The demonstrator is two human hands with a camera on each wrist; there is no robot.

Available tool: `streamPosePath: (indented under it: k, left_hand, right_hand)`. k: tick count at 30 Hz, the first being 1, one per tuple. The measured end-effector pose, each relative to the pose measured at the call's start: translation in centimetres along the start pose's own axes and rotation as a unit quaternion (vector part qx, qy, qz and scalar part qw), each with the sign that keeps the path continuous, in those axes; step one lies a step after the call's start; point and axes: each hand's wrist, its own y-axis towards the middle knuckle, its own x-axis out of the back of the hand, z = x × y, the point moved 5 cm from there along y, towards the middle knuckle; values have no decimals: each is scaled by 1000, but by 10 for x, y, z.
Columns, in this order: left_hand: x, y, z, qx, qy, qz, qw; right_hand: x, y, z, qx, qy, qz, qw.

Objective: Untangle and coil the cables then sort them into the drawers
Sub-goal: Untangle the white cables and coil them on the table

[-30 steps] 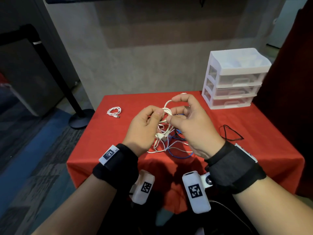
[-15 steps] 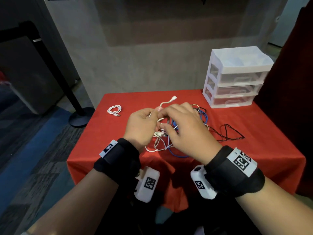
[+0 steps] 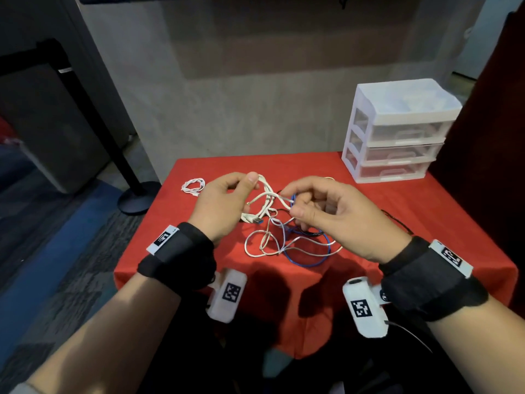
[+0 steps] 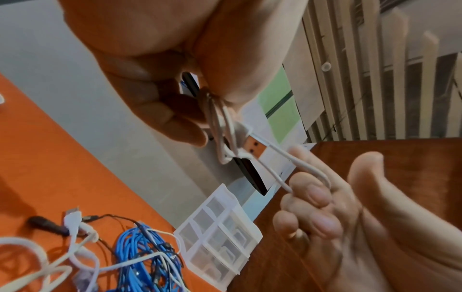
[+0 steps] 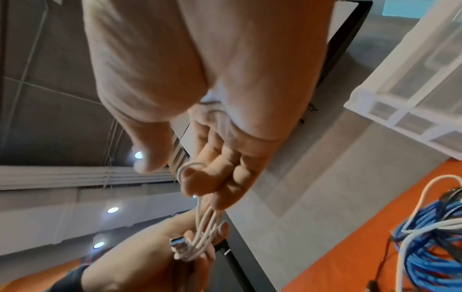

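White cable [image 3: 265, 194]: held raised over the middle of the red table [image 3: 426, 223], its bunched loops pinched between thumb and fingers of the left hand [image 3: 218, 206], one strand stretched toward 3 o'clock and hooked under the curled fingers of the right hand [image 3: 338, 220]. Tangle of blue, white and black cables [image 3: 295, 245]: lying on the table under both hands. Small coiled white cable [image 3: 193, 185] at 10 o'clock, well apart; white drawer unit [image 3: 397, 132] at 2 o'clock, all three drawers closed.
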Motion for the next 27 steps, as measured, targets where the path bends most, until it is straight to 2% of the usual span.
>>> streamPosePath:
  k: [2,4,6,7,8,9,11,13,14,17,19,21,23,25,27]
  left_hand:
    - [-1,0,-3,-25,31,-5,999]
    - [0,2,-3,-76,96,-20,992]
    - [-2,3,-2,-129,161,-34,978]
    - [-3,1,-2,-150,182,-37,971]
    - [-4,0,-3,-165,199,-39,965]
    - [-4,0,-4,-171,211,-46,961]
    - [2,4,-2,-138,188,-66,970]
    - [12,10,6,-53,96,-73,991]
    - [15,12,11,-11,47,-71,996]
    - [10,11,19,66,-30,-46,996]
    - [-4,5,18,109,-90,-15,990]
    - [-18,-2,14,143,-153,7,978]
    - [-27,-6,11,161,-192,14,968]
    - [-32,-7,11,170,-212,6,962]
    - [-34,-6,11,174,-228,-15,958]
  right_hand:
    - [-1,-4,-7,-25,9,-1,1000]
    - [0,-6,-9,-26,-128,-4,991]
    - [5,-6,-9,-11,-337,-12,941]
    - [5,-6,-8,-4,-400,-9,916]
    - [6,-5,-8,-3,-413,-6,911]
    - [7,-5,-10,-6,-381,0,924]
    - [11,-7,-9,-18,-209,15,978]
    - [15,-11,-3,-1,-94,35,995]
    - [15,-12,-1,13,-99,55,994]
    - [4,-12,-11,43,-262,124,956]
    - [-2,-8,-20,32,-368,116,922]
    - [-4,-4,-28,-5,-483,54,874]
    - [-4,-2,-31,-30,-552,-36,832]
    - [-6,-3,-35,-36,-554,-117,824]
    - [-9,-4,-38,-32,-532,-169,829]
